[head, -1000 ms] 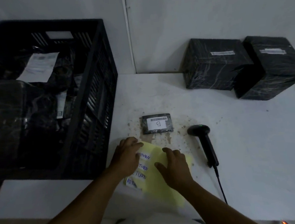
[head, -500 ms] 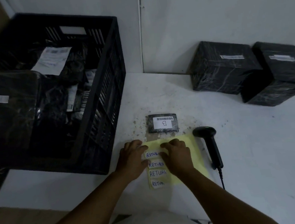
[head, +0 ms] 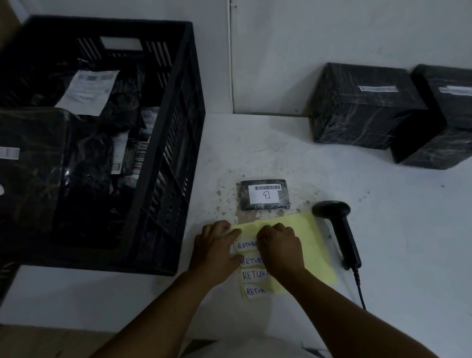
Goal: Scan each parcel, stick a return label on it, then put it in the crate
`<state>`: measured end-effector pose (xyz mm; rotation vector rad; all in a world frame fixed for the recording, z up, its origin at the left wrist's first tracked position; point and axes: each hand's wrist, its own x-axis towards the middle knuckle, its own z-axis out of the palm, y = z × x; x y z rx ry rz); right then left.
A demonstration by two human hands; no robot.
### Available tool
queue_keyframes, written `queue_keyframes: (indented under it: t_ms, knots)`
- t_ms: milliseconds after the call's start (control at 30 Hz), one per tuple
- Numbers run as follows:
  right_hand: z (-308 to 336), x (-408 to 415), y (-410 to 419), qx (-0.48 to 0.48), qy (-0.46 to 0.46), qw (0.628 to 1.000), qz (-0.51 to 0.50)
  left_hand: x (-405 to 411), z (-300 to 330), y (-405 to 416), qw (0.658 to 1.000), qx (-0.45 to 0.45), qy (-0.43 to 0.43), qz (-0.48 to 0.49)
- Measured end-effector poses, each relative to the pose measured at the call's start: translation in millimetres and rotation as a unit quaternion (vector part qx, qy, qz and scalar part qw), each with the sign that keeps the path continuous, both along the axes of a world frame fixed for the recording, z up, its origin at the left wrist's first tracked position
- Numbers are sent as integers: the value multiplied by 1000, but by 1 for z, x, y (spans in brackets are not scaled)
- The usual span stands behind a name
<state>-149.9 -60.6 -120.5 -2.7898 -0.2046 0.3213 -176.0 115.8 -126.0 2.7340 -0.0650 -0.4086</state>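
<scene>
Both hands down on a yellow sheet (head: 310, 246) at the near middle of the white table (head: 405, 235). Left hand (head: 214, 250) at the sheet's 9 o'clock edge, fingers lying fairly flat, thumb touching the top white label (head: 245, 245). Right hand (head: 282, 249) just beside it at 3 o'clock, knuckles up, fingers bent down onto the labels; cannot tell if that grip pinches a label or only presses. Left grip looks loose, holding nothing that shows.

Four white labels in a column down the sheet's left side, each with blue letters starting "RETUR". Lower three labels (head: 254, 283) partly hidden under the right wrist.

Small flat black parcel (head: 264, 195) at 12 o'clock from the hands, near the sheet but not touching it, with a white sticker showing a barcode and one letter. Black scanner (head: 337, 227) at 3 o'clock from the sheet, lying flat, head just beside the sheet's far right corner, cord running off toward 6 o'clock.

Big black crate (head: 170, 161) at 10 o'clock, on the table's left side, with dark wrapped parcels (head: 98, 151) and white paper slips inside. Two big black wrapped boxes at 2 o'clock by the wall, side by side: nearer box (head: 363, 110) and right box (head: 460, 119), each with a white strip on top
</scene>
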Motion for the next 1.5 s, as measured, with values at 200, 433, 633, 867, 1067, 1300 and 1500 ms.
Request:
queue_keyframes:
  t_ms: [200,433,633,867,1067,1300,1500]
  knots:
    - [2,5,0,22,-2,1000,-8,0,1,1,1000,-8,9,-2]
    - [0,6,-1,-10,-17,999,49,2,0,2,1000,0,17,-16]
    - [-3,2,-6,-3,-39,997,66,6,2,0,999,22,25,-18]
    - [-2,-7,-11,-14,-76,993,86,8,5,-3,999,38,29,-16]
    - [-3,-11,-16,-15,-75,991,113,9,6,-3,998,42,33,-19]
    - [1,-12,-20,-5,-74,989,130,9,8,-4,999,35,31,-10]
    - [-1,-14,-22,13,-74,989,130,9,7,-4,999,41,31,-11]
